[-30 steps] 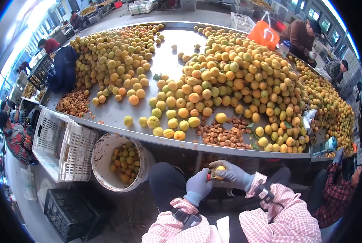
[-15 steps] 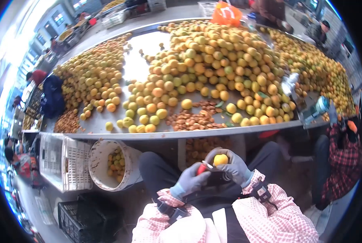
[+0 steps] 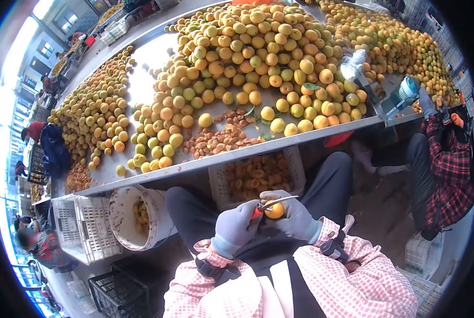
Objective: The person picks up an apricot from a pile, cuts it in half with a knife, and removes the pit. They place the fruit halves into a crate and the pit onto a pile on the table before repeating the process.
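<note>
My left hand [image 3: 235, 228], in a grey glove, is closed around a red-handled knife [image 3: 256, 213]. Its thin curved blade lies across the top of a yellow-orange apricot [image 3: 274, 211]. That apricot is gripped by my gloved right hand [image 3: 296, 221], its fingers wrapped round the far side. Both hands are close together above my lap. Just beyond them is a light-coloured crate [image 3: 299, 168] of halved apricots [image 3: 253, 180]. Whether the blade has entered the flesh is hard to make out.
A metal table [image 3: 192, 165] bears a large apricot heap [image 3: 247, 53] and a pile of brown pits [image 3: 224, 135]. To the left are a white bucket [image 3: 163, 220], a white crate [image 3: 96, 228] and a black crate [image 3: 118, 291]. A co-worker in a plaid shirt [image 3: 451, 169] sits at right.
My hands have drawn together, and the knife blade now lies over the apricot. The view has tilted down and turned, showing more of the crate of halves.
</note>
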A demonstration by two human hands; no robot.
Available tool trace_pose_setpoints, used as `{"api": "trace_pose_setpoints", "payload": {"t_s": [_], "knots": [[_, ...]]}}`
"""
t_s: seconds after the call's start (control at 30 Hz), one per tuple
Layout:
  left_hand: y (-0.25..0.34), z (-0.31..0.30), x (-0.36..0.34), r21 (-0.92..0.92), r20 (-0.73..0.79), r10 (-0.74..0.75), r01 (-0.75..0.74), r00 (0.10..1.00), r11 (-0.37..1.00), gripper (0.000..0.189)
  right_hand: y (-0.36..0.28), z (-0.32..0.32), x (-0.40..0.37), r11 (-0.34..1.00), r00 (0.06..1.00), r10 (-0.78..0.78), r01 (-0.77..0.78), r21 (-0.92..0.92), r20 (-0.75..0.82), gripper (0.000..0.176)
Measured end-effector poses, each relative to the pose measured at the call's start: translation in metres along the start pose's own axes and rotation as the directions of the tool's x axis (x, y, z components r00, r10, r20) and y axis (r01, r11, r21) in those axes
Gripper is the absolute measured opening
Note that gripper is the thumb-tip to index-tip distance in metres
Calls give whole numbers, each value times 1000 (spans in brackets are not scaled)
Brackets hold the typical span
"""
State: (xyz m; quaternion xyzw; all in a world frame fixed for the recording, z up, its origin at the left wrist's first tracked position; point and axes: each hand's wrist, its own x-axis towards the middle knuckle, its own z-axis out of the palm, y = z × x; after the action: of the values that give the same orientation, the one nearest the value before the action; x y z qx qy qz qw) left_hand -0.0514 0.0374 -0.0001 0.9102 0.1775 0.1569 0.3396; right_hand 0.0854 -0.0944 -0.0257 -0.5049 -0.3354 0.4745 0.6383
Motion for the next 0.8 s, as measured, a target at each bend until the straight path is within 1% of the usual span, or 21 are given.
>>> {"api": "trace_pose_setpoints", "payload": {"t_s": [0.03,0.07,0.1,0.13,0.17,0.23,0.3,0.37,0.4,0.43,0.47,0.5,0.53,0.57,0.63,0.67,0.7,0.73,0.77,0.8], "knots": [[0,0,0,58,4,28,-28,1000,998,27,-6,1,0,991,1000,20,-21,-133,-11,52],[1,-1,-1,116,9,56,-56,998,992,30,-11,2,0,992,1000,21,-22,-128,-8,52],[1,-1,-2,120,11,52,-52,999,991,30,-15,3,0,971,1000,6,-4,-241,6,54],[1,0,-3,182,21,60,-62,998,981,35,-16,3,0,936,1000,-8,15,-351,21,56],[1,0,-5,244,33,66,-72,997,967,41,-15,5,-1,938,1000,-7,15,-346,24,56],[-1,3,-8,262,35,69,-76,997,962,44,-11,8,-3,978,997,70,-71,-196,-12,57],[-5,7,-12,279,36,71,-78,997,957,46,-2,8,-6,976,995,94,-95,-196,-14,57],[-8,10,-16,319,107,78,-109,991,941,48,0,8,-8,973,993,116,-115,-198,-10,56],[-8,10,-17,328,103,73,-103,992,939,48,-4,11,-9,967,992,125,-129,-221,-33,55],[-7,12,-18,260,139,67,-102,988,960,49,-7,13,-8,960,990,130,-139,-243,-52,54],[-7,13,-19,190,175,61,-95,983,977,49,-9,12,-7,962,991,128,-133,-238,-38,54],[-7,15,-21,200,170,52,-86,984,976,49,-10,9,-6,887,1000,-12,8,-461,-6,55],[-10,18,-22,148,194,33,-62,981,987,49,-11,7,-5,745,988,-143,145,-651,56,56],[-13,22,-23,93,217,17,-38,976,995,50,-10,5,-2,746,987,-144,152,-648,65,56],[-22,31,-28,69,200,21,-36,979,997,49,-8,4,2,625,920,-373,344,-701,119,58],[-24,35,-29,52,166,34,-43,986,998,44,-8,6,2,624,919,-374,349,-699,125,58],[-25,37,-29,35,130,47,-52,990,998,39,-9,7,2,610,938,-328,304,-732,116,56],[-25,38,-29,35,126,48,-53,991,998,39,-10,8,2,594,954,-281,256,-763,102,53],[-23,38,-29,43,136,16,-22,991,999,33,-8,7,2,592,954,-280,258,-764,104,53],[-21,38,-30,50,147,-19,12,989,999,28,-3,6,1,902,1000,-9,11,-431,8,50]]}}
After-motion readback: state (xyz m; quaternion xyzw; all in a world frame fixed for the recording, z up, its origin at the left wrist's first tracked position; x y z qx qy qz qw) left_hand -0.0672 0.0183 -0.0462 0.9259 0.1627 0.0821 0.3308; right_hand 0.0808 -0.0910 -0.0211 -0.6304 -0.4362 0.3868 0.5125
